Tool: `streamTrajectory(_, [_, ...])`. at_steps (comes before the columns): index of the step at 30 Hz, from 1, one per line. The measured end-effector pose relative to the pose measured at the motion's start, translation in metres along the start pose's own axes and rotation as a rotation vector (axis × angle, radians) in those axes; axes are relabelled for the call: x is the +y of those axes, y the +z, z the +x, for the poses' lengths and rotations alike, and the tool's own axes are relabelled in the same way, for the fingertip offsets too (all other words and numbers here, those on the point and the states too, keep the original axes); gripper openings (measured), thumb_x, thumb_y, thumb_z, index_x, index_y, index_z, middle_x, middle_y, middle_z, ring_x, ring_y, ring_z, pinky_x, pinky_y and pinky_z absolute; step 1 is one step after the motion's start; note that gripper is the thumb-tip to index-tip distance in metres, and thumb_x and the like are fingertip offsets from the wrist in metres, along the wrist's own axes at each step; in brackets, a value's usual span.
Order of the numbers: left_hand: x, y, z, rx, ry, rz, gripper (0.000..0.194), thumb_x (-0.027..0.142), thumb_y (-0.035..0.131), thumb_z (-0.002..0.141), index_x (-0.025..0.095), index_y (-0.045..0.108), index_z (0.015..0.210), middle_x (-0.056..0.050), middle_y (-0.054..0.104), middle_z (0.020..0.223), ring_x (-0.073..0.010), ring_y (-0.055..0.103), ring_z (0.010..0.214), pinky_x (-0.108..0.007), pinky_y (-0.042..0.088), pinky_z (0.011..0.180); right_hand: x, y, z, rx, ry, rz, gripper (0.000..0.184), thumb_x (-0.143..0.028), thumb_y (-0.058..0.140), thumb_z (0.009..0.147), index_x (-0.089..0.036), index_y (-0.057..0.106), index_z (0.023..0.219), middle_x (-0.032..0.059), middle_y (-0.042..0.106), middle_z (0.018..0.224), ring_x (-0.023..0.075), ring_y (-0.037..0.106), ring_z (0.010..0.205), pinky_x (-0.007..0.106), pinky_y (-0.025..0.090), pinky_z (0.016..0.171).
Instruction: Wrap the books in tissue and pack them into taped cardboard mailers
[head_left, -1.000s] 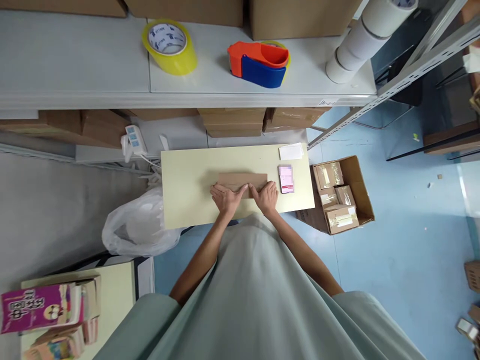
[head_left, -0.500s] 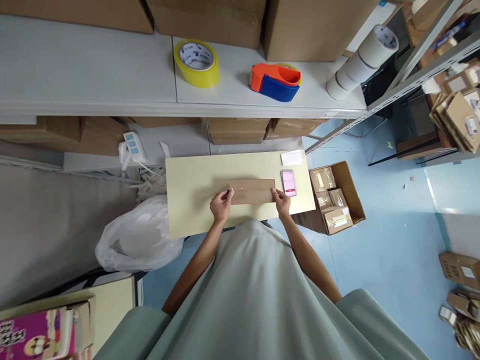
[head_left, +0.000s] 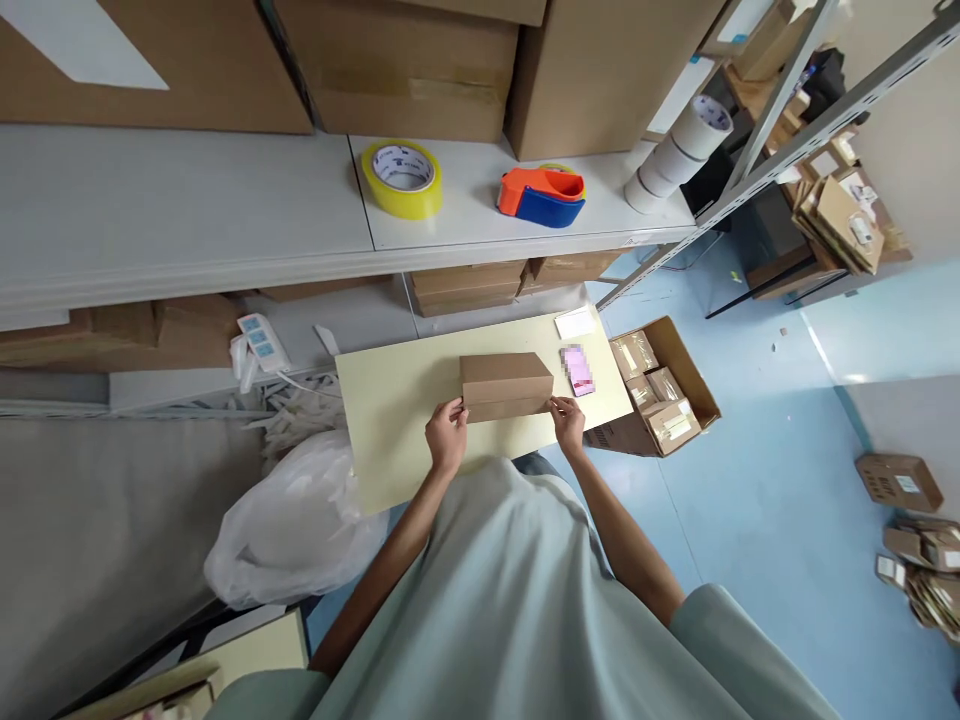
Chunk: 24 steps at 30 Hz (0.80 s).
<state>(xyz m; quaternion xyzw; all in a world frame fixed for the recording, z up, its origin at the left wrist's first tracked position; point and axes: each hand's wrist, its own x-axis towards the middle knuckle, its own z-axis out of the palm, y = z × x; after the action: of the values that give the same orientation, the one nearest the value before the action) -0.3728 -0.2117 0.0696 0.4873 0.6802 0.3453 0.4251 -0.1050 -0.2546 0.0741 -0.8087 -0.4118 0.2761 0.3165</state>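
A brown cardboard box (head_left: 506,385) stands long side towards me on the pale yellow table (head_left: 397,450), its top and front faces showing. At its left front corner, my left hand (head_left: 447,436) pinches the cardboard between thumb and fingers. My right hand (head_left: 568,422) grips the opposite front corner in the same way. Just beyond the right hand lies a phone with a pink screen (head_left: 577,370). Behind the phone is a small stack of white paper (head_left: 574,323). The inside of the box is hidden.
A shelf (head_left: 285,215) ahead holds yellow tape (head_left: 403,180), an orange and blue tape dispenser (head_left: 541,196) and white rolls (head_left: 679,155). On the right floor stands an open carton (head_left: 694,375) of small parcels. A white plastic bag (head_left: 292,530) hangs left of the table.
The flat-looking cardboard now shows as a raised box with a top and a front face. Both hands have stayed at its ends. My view has shifted and tilted.
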Motion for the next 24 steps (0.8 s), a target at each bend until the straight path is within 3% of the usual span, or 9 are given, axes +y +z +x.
streamTrajectory(6, [-0.017, -0.001, -0.003, -0.041, -0.074, -0.028, 0.028, 0.008, 0.068, 0.086, 0.02, 0.074, 0.11, -0.011, 0.084, 0.114, -0.023, 0.081, 0.104, -0.039, 0.062, 0.104, 0.014, 0.001, -0.009, -0.056, 0.057, -0.015, 0.031, -0.048, 0.07, 0.092, -0.021, 0.086, 0.096, 0.0119, 0.085, 0.113, 0.0267, 0.081, 0.091, 0.039, 0.064, 0.088])
streamTrajectory(12, [-0.032, 0.007, -0.009, -0.074, -0.175, 0.024, 0.026, 0.006, 0.067, 0.081, 0.021, 0.074, 0.101, -0.01, 0.084, 0.106, -0.024, 0.082, 0.1, -0.038, 0.062, 0.1, 0.03, 0.006, -0.005, -0.133, 0.078, -0.033, 0.026, -0.043, 0.067, 0.092, -0.023, 0.083, 0.086, 0.0097, 0.086, 0.108, 0.0265, 0.081, 0.085, 0.038, 0.064, 0.083])
streamTrajectory(20, [-0.026, 0.034, -0.012, 0.029, -0.275, 0.164, 0.026, 0.007, 0.062, 0.077, 0.021, 0.074, 0.095, -0.011, 0.084, 0.1, -0.03, 0.082, 0.102, -0.043, 0.062, 0.099, 0.049, -0.002, 0.051, -0.328, 0.032, 0.006, 0.01, -0.026, 0.074, 0.087, -0.027, 0.084, 0.089, 0.0038, 0.086, 0.1, 0.0236, 0.08, 0.079, 0.036, 0.064, 0.081])
streamTrajectory(24, [-0.005, 0.048, -0.011, 0.162, -0.323, 0.286, 0.036, 0.008, 0.056, 0.08, 0.022, 0.075, 0.109, -0.013, 0.082, 0.11, -0.0344, 0.077, 0.118, -0.053, 0.058, 0.11, 0.063, -0.022, 0.095, -0.367, 0.02, 0.039, 0.015, -0.022, 0.073, 0.092, -0.023, 0.083, 0.104, 0.0069, 0.085, 0.111, 0.0215, 0.081, 0.086, 0.036, 0.064, 0.086])
